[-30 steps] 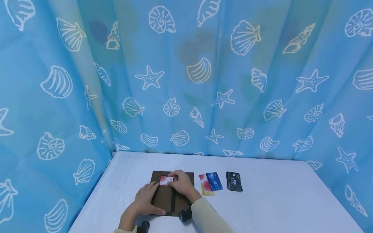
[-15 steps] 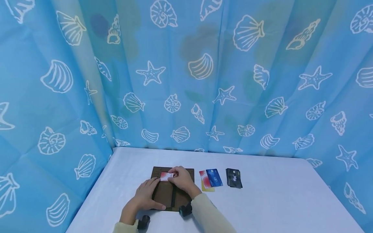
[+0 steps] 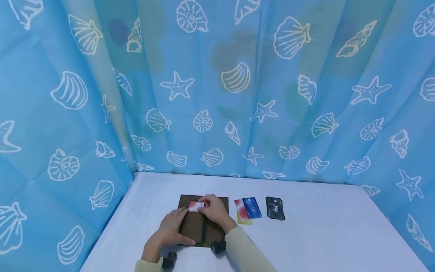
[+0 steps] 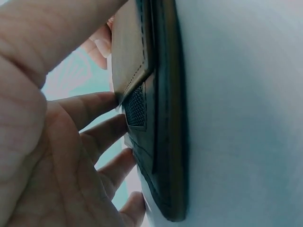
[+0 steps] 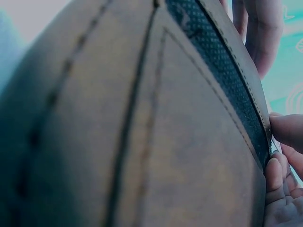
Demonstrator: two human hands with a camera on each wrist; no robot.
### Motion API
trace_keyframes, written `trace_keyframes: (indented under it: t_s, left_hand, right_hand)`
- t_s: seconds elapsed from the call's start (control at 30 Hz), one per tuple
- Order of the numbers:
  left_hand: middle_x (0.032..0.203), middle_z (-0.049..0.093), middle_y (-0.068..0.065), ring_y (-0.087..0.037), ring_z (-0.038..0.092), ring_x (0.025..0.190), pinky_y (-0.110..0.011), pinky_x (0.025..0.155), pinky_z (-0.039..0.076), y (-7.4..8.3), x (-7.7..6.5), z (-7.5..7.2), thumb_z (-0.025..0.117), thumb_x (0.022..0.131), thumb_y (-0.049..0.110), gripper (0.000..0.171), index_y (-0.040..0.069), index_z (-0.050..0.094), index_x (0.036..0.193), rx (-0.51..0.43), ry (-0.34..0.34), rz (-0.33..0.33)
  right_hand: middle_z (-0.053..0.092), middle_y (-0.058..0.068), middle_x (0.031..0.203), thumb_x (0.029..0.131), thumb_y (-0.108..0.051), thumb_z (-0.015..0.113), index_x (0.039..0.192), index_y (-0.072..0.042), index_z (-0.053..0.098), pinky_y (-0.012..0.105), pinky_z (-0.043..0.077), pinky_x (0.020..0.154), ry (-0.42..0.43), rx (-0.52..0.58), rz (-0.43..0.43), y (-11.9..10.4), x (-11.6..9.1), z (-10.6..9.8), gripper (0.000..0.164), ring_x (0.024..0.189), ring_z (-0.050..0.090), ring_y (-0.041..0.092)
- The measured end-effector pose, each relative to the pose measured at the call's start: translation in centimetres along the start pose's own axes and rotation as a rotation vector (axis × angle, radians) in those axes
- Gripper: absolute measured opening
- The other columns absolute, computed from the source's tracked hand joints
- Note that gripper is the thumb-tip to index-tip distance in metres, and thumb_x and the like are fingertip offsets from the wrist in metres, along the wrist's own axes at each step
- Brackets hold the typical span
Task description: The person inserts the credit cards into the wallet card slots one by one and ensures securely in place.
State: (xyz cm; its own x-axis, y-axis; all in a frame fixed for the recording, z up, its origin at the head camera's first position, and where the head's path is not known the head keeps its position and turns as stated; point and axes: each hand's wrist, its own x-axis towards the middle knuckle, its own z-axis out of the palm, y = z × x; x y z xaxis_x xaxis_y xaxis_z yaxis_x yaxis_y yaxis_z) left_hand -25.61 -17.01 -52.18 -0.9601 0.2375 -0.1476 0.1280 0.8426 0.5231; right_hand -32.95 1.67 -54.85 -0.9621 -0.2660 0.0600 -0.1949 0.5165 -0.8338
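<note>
A brown leather wallet (image 3: 192, 228) lies spread out flat on the white table, a dark strip running down its middle. My left hand (image 3: 171, 229) rests on its left side, fingers extended and thumb at the near edge. In the left wrist view, several fingertips (image 4: 122, 124) touch the leather close to a small mesh patch. Between thumb and fingers, my right hand (image 3: 215, 210) pinches a red and white card (image 3: 195, 206) at the upper left part of the wallet. The card's right end is hidden by those fingers. Stitched leather (image 5: 203, 118) fills most of the right wrist view.
Right of the wallet lie a blue card (image 3: 252, 207), a red and white card (image 3: 239, 207) and a yellow card (image 3: 245, 221), overlapping. Farther right is a stack of black cards (image 3: 275, 208). A blue shell-print curtain (image 3: 217, 102) closes off the table's back and sides.
The head view has tilted and shifted slightly. Both hands and the pinched card keep nearly the same place on the wallet.
</note>
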Motion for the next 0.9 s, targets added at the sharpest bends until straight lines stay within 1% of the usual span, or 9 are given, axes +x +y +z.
trace_keyframes:
  t_s: [0.17,0.33,0.57,0.9]
  left_hand:
    - [0.153,0.039,-0.019,-0.040,0.033,0.142,-0.063,0.117,0.025,0.06,-0.08,-0.30,0.090,0.063,0.051,0.111,0.005,0.037,0.150,0.013,0.002,-0.004]
    - [0.153,0.039,-0.019,-0.040,0.034,0.142,-0.063,0.116,0.026,0.13,-0.15,-0.29,0.090,0.063,0.050,0.110,0.005,0.038,0.149,0.015,-0.003,-0.017]
    - [0.153,0.040,-0.018,-0.039,0.034,0.141,-0.063,0.116,0.027,0.16,-0.04,-0.21,0.091,0.062,0.050,0.111,0.005,0.038,0.149,0.014,0.013,0.001]
    - [0.153,0.039,-0.018,-0.039,0.033,0.142,-0.063,0.116,0.026,0.14,-0.02,-0.05,0.091,0.062,0.050,0.111,0.006,0.038,0.149,0.009,0.019,-0.007]
  right_hand:
    - [0.055,0.000,0.092,0.090,-0.019,0.073,0.107,-0.015,0.069,0.023,0.047,0.068,-0.007,-0.007,0.015,0.00,0.35,0.12,0.018,0.080,0.051,0.014]
    - [0.054,0.000,0.091,0.090,-0.019,0.073,0.106,-0.015,0.069,0.023,0.047,0.067,-0.015,0.004,0.018,-0.08,0.08,0.08,0.017,0.080,0.052,0.014]
    - [0.054,0.000,0.092,0.090,-0.018,0.073,0.107,-0.014,0.069,0.022,0.046,0.067,-0.009,-0.006,0.005,-0.14,0.02,-0.16,0.018,0.080,0.051,0.014]
    - [0.054,0.001,0.091,0.090,-0.018,0.072,0.106,-0.014,0.069,0.023,0.046,0.067,-0.012,0.003,0.022,-0.53,-0.11,-0.22,0.017,0.079,0.051,0.015]
